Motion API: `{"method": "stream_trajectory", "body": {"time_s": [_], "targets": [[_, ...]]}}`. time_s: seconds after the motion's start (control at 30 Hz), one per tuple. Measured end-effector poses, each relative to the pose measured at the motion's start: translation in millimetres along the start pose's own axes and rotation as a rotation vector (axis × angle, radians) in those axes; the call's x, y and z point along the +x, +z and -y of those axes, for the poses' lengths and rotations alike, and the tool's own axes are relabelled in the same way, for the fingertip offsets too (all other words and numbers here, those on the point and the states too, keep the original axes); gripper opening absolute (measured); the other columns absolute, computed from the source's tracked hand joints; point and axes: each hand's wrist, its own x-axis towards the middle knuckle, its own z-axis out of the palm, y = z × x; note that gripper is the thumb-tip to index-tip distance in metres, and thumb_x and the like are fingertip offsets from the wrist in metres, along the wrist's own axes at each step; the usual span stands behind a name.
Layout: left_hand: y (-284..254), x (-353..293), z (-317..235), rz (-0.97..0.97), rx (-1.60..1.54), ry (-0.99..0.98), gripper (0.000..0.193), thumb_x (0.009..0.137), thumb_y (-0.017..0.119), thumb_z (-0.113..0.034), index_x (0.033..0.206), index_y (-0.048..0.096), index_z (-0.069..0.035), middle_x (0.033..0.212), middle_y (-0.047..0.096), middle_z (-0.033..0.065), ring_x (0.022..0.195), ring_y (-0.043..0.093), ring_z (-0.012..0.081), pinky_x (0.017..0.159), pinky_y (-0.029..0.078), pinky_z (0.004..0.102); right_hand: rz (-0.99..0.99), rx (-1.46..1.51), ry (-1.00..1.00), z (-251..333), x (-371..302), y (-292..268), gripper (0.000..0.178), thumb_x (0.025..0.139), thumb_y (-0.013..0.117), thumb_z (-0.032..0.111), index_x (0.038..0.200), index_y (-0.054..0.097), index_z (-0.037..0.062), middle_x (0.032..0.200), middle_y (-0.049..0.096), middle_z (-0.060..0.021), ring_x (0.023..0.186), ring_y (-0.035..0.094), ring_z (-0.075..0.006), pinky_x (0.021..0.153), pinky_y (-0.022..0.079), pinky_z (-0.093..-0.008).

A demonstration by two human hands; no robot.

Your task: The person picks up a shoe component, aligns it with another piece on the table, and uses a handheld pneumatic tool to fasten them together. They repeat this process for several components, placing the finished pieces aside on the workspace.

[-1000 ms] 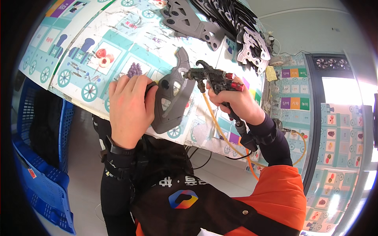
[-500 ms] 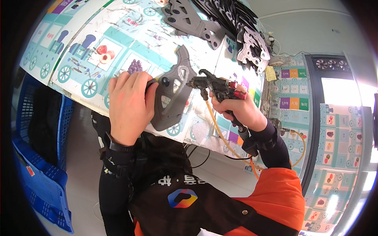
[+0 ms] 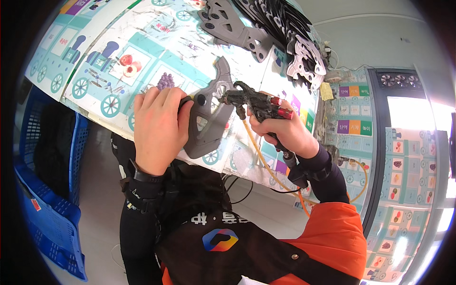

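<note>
My left hand (image 3: 159,130) is closed on the left edge of a grey cut-out piece (image 3: 205,138), curved, flat-looking and pierced with long openings. The piece stands partly off the near edge of the table, and its narrow end points away from me. In my right hand (image 3: 295,130) is a dark, crusted spray gun (image 3: 256,105) with red knobs, its handle wrapped by my fingers. The gun's nozzle is right at the piece's right side, over an opening; whether it touches cannot be told. A yellowish hose (image 3: 259,149) hangs from the gun.
Similar grey pieces (image 3: 232,29) lie at the far side of the printed table cover (image 3: 142,40), beside a heap of dark and light pieces (image 3: 304,59). Blue plastic crates (image 3: 52,209) stand on the floor at left. A wall and a dark-framed opening (image 3: 380,142) are at right.
The spray gun and my right hand have shifted slightly left, bringing the nozzle over the piece. My left hand and the piece have hardly moved.
</note>
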Motion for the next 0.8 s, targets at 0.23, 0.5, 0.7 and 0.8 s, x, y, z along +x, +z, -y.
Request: {"method": "stream_trajectory", "body": {"time_s": [0.23,0.5,0.7,0.8], "targets": [[0,-1,1,0.004,0.001,-0.002,0.014,0.094,0.077,-0.009,0.102,0.066,-0.007,0.092,0.07,0.0066,0.09,0.061,0.0307,0.082,0.04,0.0432,0.019,0.315,0.114,15,-1,6,0.023,0.078,0.072,-0.01,0.099,0.069,-0.0017,0.103,0.065,-0.004,0.081,0.06,-0.0079,0.066,0.047,-0.0245],[-1,0,1,0.014,0.01,-0.005,0.011,0.096,0.076,-0.012,0.101,0.066,-0.007,0.093,0.07,0.0069,0.09,0.06,0.0311,0.082,0.04,0.0432,0.151,0.242,0.227,21,-7,4,0.041,0.084,0.065,-0.003,0.124,0.065,0.0012,0.087,0.06,0.0031,0.068,0.051,-0.0043,0.058,0.04,-0.0239],[-1,0,0,0.019,0.006,-0.002,0.011,0.097,0.075,-0.013,0.101,0.066,-0.007,0.093,0.07,0.0072,0.09,0.061,0.0315,0.083,0.04,0.0434,0.052,0.223,0.275,13,-18,11,0.054,0.086,0.069,0.0,0.14,0.063,0.0005,0.095,0.068,0.0029,0.07,0.056,-0.0052,0.062,0.045,-0.0243],[-1,-1,1,0.01,0.008,0.001,0.011,0.097,0.075,-0.013,0.1,0.066,-0.007,0.094,0.07,0.0073,0.09,0.061,0.0315,0.083,0.04,0.0435,0.122,0.162,0.286,11,-19,10,0.06,0.09,0.072,0.004,0.148,0.058,-0.0005,0.101,0.071,0.0021,0.072,0.057,-0.0043,0.065,0.047,-0.0244]]}}
